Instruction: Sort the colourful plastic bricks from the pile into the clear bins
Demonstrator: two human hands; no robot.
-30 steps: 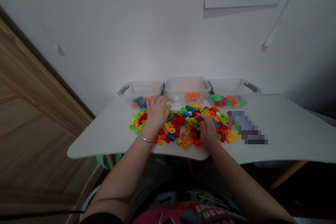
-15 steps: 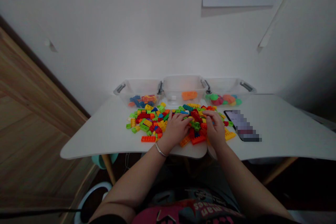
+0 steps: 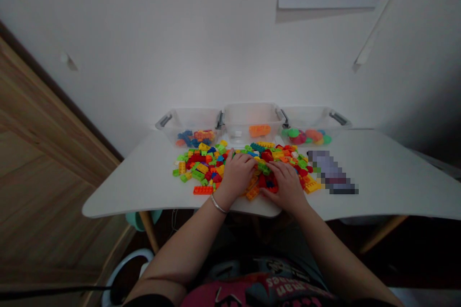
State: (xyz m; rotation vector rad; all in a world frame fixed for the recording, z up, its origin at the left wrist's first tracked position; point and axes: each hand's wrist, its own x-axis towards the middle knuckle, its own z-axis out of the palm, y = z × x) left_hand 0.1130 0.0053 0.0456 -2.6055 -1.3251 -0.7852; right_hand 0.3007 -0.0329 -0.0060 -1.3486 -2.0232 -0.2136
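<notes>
A spread pile of coloured building bricks (image 3: 201, 168) lies on the white table under and around both hands. My left hand (image 3: 238, 172) rests over the middle of the pile, its fingers bent and apart, the tips near a green brick (image 3: 264, 168). Facing it, my right hand (image 3: 288, 184) has its thumb spread from its fingers, and the fingertips reach that same green brick. Red bricks (image 3: 267, 183) show between the thumb and fingers. An orange brick (image 3: 252, 194) lies between the wrists. What is under the palms is hidden.
Behind the pile stand three clear bins: the left bin (image 3: 190, 117) with blue and orange pieces, the middle bin (image 3: 248, 114) with an orange piece, the right bin (image 3: 309, 116) with rounded coloured pieces. A phone (image 3: 331, 172) lies right of the pile on the table (image 3: 389, 177).
My right hand has moved left and spread its fingers over the bricks near the left hand, uncovering bricks at the pile's right side. My left hand has shifted slightly left, its fingers more bent.
</notes>
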